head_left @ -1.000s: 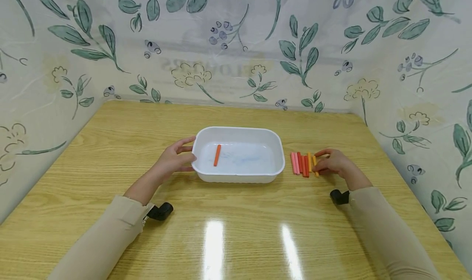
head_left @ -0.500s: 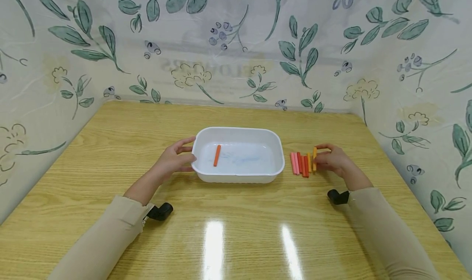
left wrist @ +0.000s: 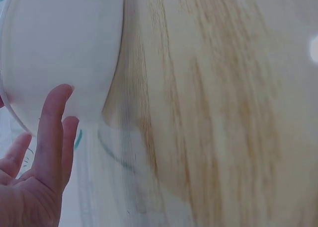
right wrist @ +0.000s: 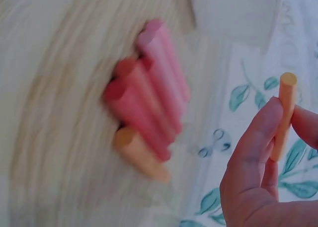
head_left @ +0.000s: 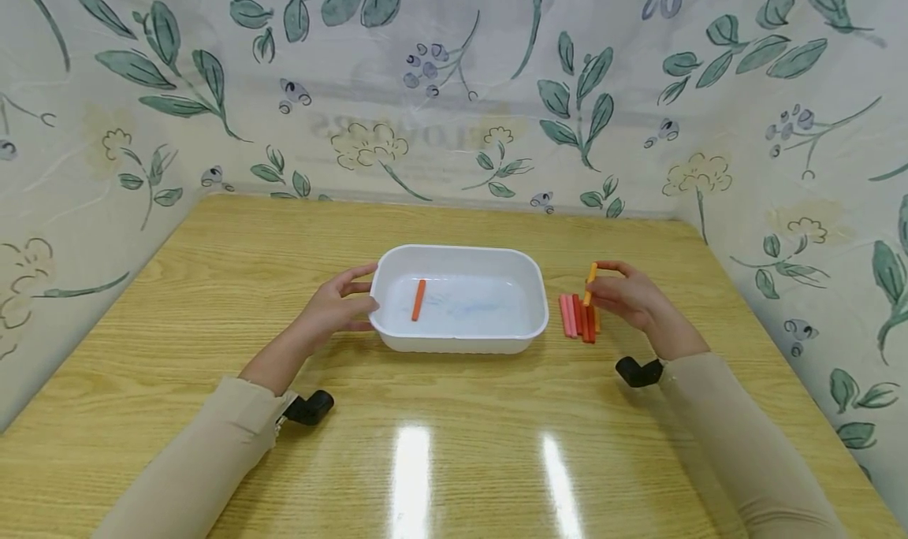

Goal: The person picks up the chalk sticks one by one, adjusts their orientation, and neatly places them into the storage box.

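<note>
My right hand (head_left: 627, 295) pinches a yellow-orange chalk stick (right wrist: 284, 115) between thumb and fingertips, holding it nearly upright above the table. Below it, a row of chalk sticks (head_left: 571, 315) in pink, red and orange lies side by side, its right part partly covered by the hand in the head view. My left hand (head_left: 336, 302) has its fingers spread at the left end of a white plastic tray (head_left: 464, 343). In the left wrist view, extended fingers (left wrist: 52, 132) lie against the tray's outer wall. An orange-red chalk stick (head_left: 418, 300) rests inside the tray.
The wooden table (head_left: 468, 460) reaches a floral sheet (head_left: 454, 161) that hangs at the back and both sides. Faint blue smears mark the tray's floor. Each wrist carries a black camera mount, such as the left mount (head_left: 310, 407).
The right hand has picked up the yellow-orange chalk stick from the right end of the row, raised it and moved it left. The left hand and tray stay in place.
</note>
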`<action>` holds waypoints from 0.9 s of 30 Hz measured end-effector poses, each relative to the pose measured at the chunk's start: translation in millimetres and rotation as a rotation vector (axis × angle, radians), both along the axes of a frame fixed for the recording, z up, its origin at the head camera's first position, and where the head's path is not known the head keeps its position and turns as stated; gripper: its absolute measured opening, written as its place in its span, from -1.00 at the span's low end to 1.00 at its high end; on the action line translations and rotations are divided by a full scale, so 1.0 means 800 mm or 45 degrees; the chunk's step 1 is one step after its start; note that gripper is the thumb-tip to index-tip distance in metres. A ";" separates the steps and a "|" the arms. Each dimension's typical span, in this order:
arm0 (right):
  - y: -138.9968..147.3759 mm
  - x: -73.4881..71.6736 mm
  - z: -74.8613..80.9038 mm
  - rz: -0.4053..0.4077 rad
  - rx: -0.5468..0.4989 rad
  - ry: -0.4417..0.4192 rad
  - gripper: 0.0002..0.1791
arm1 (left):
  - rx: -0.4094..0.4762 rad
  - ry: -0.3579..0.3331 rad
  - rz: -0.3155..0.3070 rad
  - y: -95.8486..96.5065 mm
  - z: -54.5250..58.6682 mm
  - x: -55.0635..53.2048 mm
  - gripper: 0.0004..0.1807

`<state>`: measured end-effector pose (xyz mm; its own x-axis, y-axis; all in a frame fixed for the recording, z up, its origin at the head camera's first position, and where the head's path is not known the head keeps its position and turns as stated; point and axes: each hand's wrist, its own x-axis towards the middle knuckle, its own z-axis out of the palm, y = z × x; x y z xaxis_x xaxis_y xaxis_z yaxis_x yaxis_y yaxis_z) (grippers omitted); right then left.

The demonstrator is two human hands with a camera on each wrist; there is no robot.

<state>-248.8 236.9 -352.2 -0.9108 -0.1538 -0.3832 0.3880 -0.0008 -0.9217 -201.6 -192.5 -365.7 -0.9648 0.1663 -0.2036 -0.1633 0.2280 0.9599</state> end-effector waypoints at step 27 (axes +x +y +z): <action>-0.069 -0.022 0.027 0.044 -0.130 -0.097 -0.29 | 0.015 0.001 0.006 0.002 0.000 0.000 -0.22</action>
